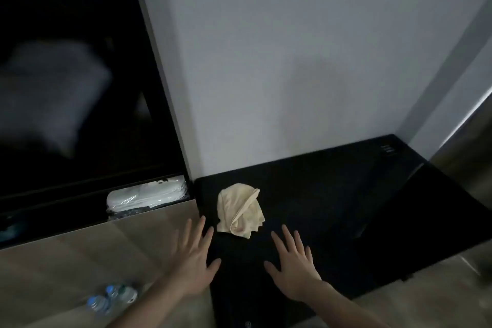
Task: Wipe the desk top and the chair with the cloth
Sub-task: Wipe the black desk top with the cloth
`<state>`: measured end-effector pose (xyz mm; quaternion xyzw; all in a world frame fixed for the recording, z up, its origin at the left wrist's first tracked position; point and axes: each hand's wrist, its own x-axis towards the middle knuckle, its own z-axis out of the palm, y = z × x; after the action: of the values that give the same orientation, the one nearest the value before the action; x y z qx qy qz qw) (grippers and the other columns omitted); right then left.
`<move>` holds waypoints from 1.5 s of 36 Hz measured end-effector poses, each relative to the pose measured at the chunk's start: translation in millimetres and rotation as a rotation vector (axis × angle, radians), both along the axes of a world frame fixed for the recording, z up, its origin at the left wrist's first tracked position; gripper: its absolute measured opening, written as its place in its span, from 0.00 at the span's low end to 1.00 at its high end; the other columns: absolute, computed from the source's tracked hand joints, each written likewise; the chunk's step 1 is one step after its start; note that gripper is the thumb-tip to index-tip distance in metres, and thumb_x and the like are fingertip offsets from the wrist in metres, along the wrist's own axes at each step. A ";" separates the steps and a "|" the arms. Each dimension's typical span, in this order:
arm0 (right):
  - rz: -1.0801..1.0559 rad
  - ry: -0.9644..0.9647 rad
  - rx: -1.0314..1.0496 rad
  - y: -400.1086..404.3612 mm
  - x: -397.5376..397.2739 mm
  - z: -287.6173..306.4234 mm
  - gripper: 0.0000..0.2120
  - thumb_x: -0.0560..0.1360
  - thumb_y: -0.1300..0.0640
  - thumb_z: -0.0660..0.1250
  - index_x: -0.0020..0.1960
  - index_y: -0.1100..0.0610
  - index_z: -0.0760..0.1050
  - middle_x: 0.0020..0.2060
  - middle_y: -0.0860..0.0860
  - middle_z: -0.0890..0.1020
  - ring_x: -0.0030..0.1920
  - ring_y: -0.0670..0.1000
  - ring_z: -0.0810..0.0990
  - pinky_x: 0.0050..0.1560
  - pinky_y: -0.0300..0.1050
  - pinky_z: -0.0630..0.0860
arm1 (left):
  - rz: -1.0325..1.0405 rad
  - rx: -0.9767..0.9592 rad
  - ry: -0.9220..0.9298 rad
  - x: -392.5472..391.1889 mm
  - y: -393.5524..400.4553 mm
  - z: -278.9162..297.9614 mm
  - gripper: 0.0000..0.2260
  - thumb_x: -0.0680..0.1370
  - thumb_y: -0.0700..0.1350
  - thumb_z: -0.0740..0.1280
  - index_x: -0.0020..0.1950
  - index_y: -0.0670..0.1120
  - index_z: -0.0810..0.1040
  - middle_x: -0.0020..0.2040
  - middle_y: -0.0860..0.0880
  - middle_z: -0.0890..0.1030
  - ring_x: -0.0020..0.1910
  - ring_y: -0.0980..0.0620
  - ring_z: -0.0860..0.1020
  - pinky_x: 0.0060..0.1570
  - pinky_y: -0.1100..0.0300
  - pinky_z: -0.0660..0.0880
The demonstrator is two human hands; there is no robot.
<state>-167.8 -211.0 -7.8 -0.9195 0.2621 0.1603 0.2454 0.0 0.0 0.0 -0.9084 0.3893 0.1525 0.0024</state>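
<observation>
Dim, grainy view, left side blurred, wide-angle edges seemingly bent

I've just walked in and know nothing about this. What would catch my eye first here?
Most striking is the pale crumpled cloth, lying alone on the black desk top near its left edge, by the white wall. Just below it, two bare hands are spread open, the left hand at the desk's left edge and the right hand over the dark surface, neither touching the cloth. Two water bottles sit at bottom left.
</observation>
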 end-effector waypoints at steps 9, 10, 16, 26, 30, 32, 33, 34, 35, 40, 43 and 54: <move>0.046 -0.028 0.015 -9.4 77.1 -34.0 0.35 0.81 0.43 0.59 0.82 0.47 0.46 0.82 0.49 0.42 0.81 0.57 0.38 0.79 0.60 0.47 | 0.048 0.086 0.179 37.1 -19.3 -27.7 0.46 0.68 0.70 0.39 0.83 0.50 0.44 0.78 0.50 0.28 0.80 0.43 0.35 0.78 0.41 0.40; 0.051 -0.019 0.020 -9.3 87.4 -37.8 0.35 0.82 0.44 0.59 0.82 0.47 0.46 0.82 0.49 0.42 0.81 0.57 0.39 0.79 0.60 0.47 | 0.037 0.095 0.187 41.5 -21.5 -30.9 0.42 0.73 0.69 0.44 0.83 0.51 0.43 0.80 0.50 0.30 0.81 0.43 0.35 0.79 0.41 0.40; 0.039 0.018 0.027 -13.4 149.2 -70.0 0.33 0.82 0.51 0.60 0.82 0.47 0.48 0.82 0.47 0.46 0.81 0.57 0.44 0.78 0.58 0.52 | -0.041 0.115 0.196 76.4 -35.9 -50.4 0.33 0.83 0.59 0.57 0.83 0.51 0.46 0.82 0.49 0.35 0.81 0.43 0.40 0.78 0.45 0.40; 0.072 0.170 -0.186 -34.9 207.1 -116.5 0.33 0.75 0.60 0.71 0.76 0.46 0.62 0.71 0.49 0.68 0.69 0.55 0.67 0.70 0.54 0.67 | -0.185 0.133 0.228 126.2 -49.4 -85.2 0.34 0.81 0.55 0.60 0.83 0.52 0.48 0.83 0.49 0.39 0.82 0.45 0.41 0.80 0.48 0.45; 0.065 0.228 -0.279 -38.5 198.0 -118.4 0.22 0.76 0.61 0.70 0.68 0.51 0.71 0.62 0.49 0.75 0.63 0.54 0.71 0.64 0.51 0.70 | -0.213 0.099 0.232 138.3 -52.6 -94.2 0.33 0.80 0.54 0.61 0.82 0.52 0.50 0.83 0.49 0.41 0.82 0.45 0.42 0.79 0.50 0.45; 0.062 0.265 -0.293 -38.3 189.1 -120.5 0.19 0.76 0.62 0.70 0.66 0.53 0.74 0.61 0.50 0.75 0.61 0.54 0.71 0.63 0.50 0.71 | -0.217 0.084 0.234 143.5 -53.0 -97.8 0.33 0.80 0.55 0.62 0.82 0.52 0.52 0.83 0.49 0.43 0.82 0.45 0.43 0.79 0.51 0.47; 0.039 0.262 -0.286 -36.7 183.8 -122.5 0.18 0.76 0.61 0.69 0.65 0.52 0.75 0.61 0.50 0.75 0.61 0.53 0.71 0.62 0.49 0.71 | -0.217 0.081 0.242 146.1 -52.6 -99.3 0.34 0.79 0.55 0.62 0.82 0.52 0.52 0.83 0.49 0.44 0.82 0.45 0.44 0.79 0.51 0.48; 0.005 0.232 -0.278 -35.1 179.4 -124.2 0.17 0.77 0.61 0.69 0.64 0.51 0.75 0.61 0.50 0.74 0.60 0.53 0.71 0.62 0.48 0.71 | -0.216 0.079 0.248 148.9 -52.1 -100.9 0.34 0.79 0.55 0.61 0.82 0.52 0.52 0.83 0.49 0.44 0.82 0.45 0.44 0.79 0.51 0.49; -0.027 0.186 -0.265 -33.3 177.2 -124.2 0.16 0.77 0.60 0.68 0.64 0.50 0.75 0.61 0.49 0.74 0.60 0.52 0.71 0.62 0.48 0.72 | -0.216 0.076 0.249 151.6 -51.2 -102.0 0.34 0.79 0.55 0.61 0.82 0.52 0.53 0.83 0.49 0.45 0.82 0.46 0.44 0.79 0.51 0.49; -0.131 -0.097 -0.108 -24.7 203.6 -109.7 0.19 0.82 0.53 0.61 0.73 0.49 0.67 0.75 0.48 0.62 0.73 0.52 0.63 0.73 0.49 0.65 | -0.201 0.048 0.252 163.2 -45.3 -106.0 0.31 0.79 0.54 0.61 0.81 0.51 0.56 0.83 0.48 0.48 0.82 0.47 0.49 0.78 0.54 0.52; -0.204 -0.117 -0.047 -20.3 236.7 -104.4 0.28 0.83 0.46 0.57 0.80 0.48 0.54 0.81 0.50 0.50 0.80 0.56 0.50 0.79 0.54 0.56 | -0.193 0.038 0.255 168.8 -42.1 -106.5 0.31 0.79 0.52 0.62 0.81 0.51 0.58 0.83 0.49 0.49 0.81 0.48 0.50 0.79 0.55 0.52; -0.153 0.134 -0.022 6.7 241.1 -168.6 0.41 0.82 0.40 0.53 0.77 0.45 0.24 0.73 0.56 0.21 0.70 0.66 0.18 0.74 0.72 0.33 | -0.171 0.014 0.298 176.3 -24.4 -114.5 0.32 0.77 0.53 0.62 0.80 0.54 0.58 0.82 0.52 0.48 0.79 0.50 0.54 0.76 0.56 0.59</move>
<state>73.3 -204.4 -176.4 -0.8867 0.3490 0.1991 0.2286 176.3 -24.4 -114.5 -0.8392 0.4601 0.2876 -0.0362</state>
